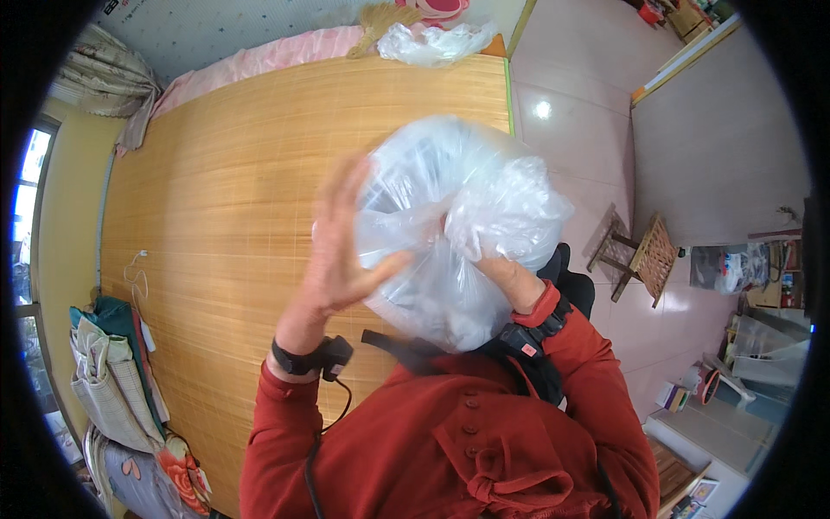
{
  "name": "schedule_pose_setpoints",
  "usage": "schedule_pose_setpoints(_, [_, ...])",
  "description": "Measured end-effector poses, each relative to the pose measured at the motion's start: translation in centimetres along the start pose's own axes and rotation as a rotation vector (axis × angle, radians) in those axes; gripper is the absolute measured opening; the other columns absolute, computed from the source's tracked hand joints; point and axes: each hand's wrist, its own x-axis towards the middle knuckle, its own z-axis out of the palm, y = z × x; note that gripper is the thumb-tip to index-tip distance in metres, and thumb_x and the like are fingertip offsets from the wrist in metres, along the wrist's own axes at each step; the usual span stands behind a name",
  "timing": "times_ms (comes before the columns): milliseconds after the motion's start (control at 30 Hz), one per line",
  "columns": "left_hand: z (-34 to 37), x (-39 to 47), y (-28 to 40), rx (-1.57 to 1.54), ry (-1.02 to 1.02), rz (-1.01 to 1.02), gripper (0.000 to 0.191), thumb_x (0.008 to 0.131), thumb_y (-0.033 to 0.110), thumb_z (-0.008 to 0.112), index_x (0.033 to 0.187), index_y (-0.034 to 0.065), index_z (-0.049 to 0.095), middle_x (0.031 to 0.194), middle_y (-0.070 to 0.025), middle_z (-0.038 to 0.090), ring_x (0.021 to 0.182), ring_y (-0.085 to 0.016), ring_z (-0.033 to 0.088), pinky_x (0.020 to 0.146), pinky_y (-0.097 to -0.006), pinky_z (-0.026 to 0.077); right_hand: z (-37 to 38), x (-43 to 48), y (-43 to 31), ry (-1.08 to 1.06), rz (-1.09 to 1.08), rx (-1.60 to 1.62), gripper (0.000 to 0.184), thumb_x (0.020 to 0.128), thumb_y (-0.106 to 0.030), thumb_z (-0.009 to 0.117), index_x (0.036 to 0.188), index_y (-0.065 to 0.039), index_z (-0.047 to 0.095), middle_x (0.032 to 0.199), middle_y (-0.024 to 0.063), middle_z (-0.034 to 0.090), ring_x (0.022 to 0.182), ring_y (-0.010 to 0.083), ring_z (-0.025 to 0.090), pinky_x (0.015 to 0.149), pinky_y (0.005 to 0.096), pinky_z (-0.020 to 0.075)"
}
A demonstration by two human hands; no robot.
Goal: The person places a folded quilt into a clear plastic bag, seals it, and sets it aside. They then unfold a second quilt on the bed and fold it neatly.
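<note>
A large, full bag of translucent plastic (421, 172) stands right in front of my body, at the right side of a bed mat. Its neck is gathered, and the loose crumpled top fans out to the right. My right hand (499, 269) grips that gathered neck; its fingers are mostly hidden behind the plastic. My left hand (343, 243), blurred, is beside the bag's left side with thumb and fingers spread, holding nothing. Whatever fills the bag shows only as pale and greyish shapes through the film.
The woven mat (227, 194) spreads left. A straw brush (382, 26) and a crumpled plastic bag (438, 45) lie at its far edge. Folded cloth bags (113, 376) and a white cable (135, 276) are at left. A wooden stool (639, 259) stands on the tiled floor to the right.
</note>
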Motion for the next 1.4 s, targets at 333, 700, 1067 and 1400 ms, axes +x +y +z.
schedule_pose_setpoints(333, [10.4, -2.6, -9.7, -0.119, -0.038, 0.028, 0.134, 0.081, 0.081, 0.079, 0.176, 0.0002, 0.031, 0.182, -0.0268, 0.030, 0.171, -0.045, 0.026, 0.139, -0.0606, 0.017, 3.1, 3.8, 0.4, 0.057, -0.029, -0.040, 0.074, 0.096, -0.031, 0.085, 0.159, -0.004, 0.058, 0.158, 0.0184, 0.060, 0.146, 0.0332, 0.056, 0.123, 0.0470, 0.0441])
schedule_pose_setpoints(700, [7.8, -5.0, -9.0, -0.475, -0.155, -0.209, 0.128, 0.088, 0.084, 0.075, 0.172, -0.0042, 0.037, 0.181, -0.0280, 0.031, 0.169, -0.045, 0.028, 0.137, -0.0570, 0.023, 4.3, 6.4, -0.1, 0.107, -0.056, 0.066, 0.062, 0.101, -0.027, 0.080, 0.155, -0.005, 0.061, 0.153, 0.0163, 0.063, 0.142, 0.0318, 0.059, 0.120, 0.0469, 0.0459])
schedule_pose_setpoints(1067, [4.6, -3.5, 8.1, -1.180, -0.277, -0.730, 0.106, 0.088, 0.037, 0.094, 0.170, -0.0034, 0.040, 0.173, -0.0223, 0.046, 0.161, -0.033, 0.042, 0.131, -0.0494, 0.038, 3.1, 4.9, -1.8, 0.096, -0.055, 0.041, 0.050, 0.106, -0.023, 0.075, 0.151, -0.006, 0.064, 0.148, 0.0142, 0.066, 0.138, 0.0304, 0.061, 0.117, 0.0468, 0.0477])
schedule_pose_setpoints(1400, [12.4, 0.1, 1.0, -0.648, -0.358, -0.142, 0.078, 0.100, 0.018, 0.079, 0.167, 0.0004, 0.044, 0.164, -0.0212, 0.054, 0.152, -0.030, 0.052, 0.125, -0.0457, 0.045, 1.9, 4.9, -2.6, 0.140, -0.046, -0.023, 0.040, 0.110, -0.020, 0.071, 0.148, -0.007, 0.067, 0.143, 0.0122, 0.069, 0.134, 0.0292, 0.063, 0.115, 0.0467, 0.0493])
